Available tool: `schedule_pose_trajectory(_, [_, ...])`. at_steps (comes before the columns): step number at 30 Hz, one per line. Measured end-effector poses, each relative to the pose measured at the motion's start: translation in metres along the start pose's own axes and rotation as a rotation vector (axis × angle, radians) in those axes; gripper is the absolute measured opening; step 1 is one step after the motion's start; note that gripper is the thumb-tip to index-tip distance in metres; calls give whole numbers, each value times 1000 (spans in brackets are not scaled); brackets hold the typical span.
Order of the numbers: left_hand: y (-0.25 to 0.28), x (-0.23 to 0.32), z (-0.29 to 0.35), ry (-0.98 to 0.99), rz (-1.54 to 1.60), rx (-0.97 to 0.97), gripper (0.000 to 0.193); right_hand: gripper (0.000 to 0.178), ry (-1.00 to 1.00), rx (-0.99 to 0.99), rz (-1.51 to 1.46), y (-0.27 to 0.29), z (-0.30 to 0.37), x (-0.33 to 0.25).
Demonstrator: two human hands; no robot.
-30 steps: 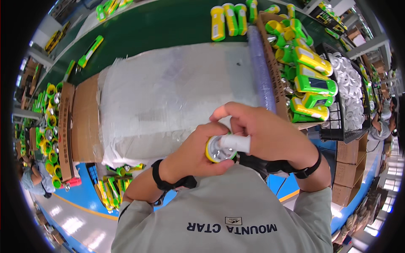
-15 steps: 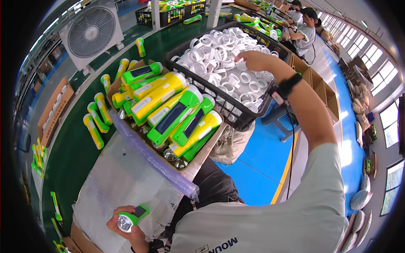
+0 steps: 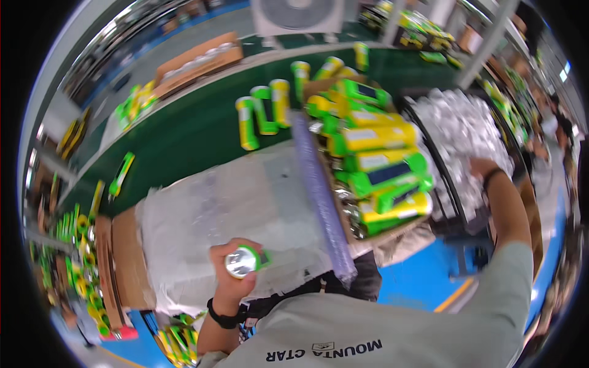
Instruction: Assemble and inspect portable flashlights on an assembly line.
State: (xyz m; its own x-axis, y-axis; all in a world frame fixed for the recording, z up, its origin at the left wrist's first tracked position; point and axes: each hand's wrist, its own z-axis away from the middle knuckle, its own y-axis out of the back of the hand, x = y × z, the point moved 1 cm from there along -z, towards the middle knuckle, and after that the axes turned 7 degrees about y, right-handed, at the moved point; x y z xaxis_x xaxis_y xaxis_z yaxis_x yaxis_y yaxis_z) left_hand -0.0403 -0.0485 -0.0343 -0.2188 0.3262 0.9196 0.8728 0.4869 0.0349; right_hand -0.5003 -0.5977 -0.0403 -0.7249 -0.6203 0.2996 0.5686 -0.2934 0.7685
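Head view has the flashlight (image 3: 241,262) above the near part of the white sheet (image 3: 239,196), lens toward the camera, gripped in the fingers of the left hand (image 3: 226,283). Well to the right, the right hand (image 3: 483,166) reaches among white rings (image 3: 457,122) in the black crate (image 3: 440,162), too blurred to tell whether its fingers hold one. Between lie a purple roll (image 3: 319,196) and heaped flashlights (image 3: 380,138), with the green tabletop (image 3: 184,153) beyond.
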Motion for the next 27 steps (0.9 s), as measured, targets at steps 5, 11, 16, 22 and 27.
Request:
schedule_pose_trajectory(5, [1,-5,10,11,200,-71,59,49,173,788,-346,90,82,28])
schedule_pose_trajectory(11, [13,-7,15,-60,187,-92,61,61,758,652,-1108,122,252,-368])
schedule_pose_trajectory(16, [30,4,17,-69,155,-104,60,65,825,839,-635,67,196,-509])
schedule_pose_trajectory(22, [34,-3,17,-133,68,-99,61,70,679,899,-460,35,179,-524])
schedule_pose_trajectory(27, [37,-6,23,-111,105,-91,62,68,666,862,-459,44,179,-529])
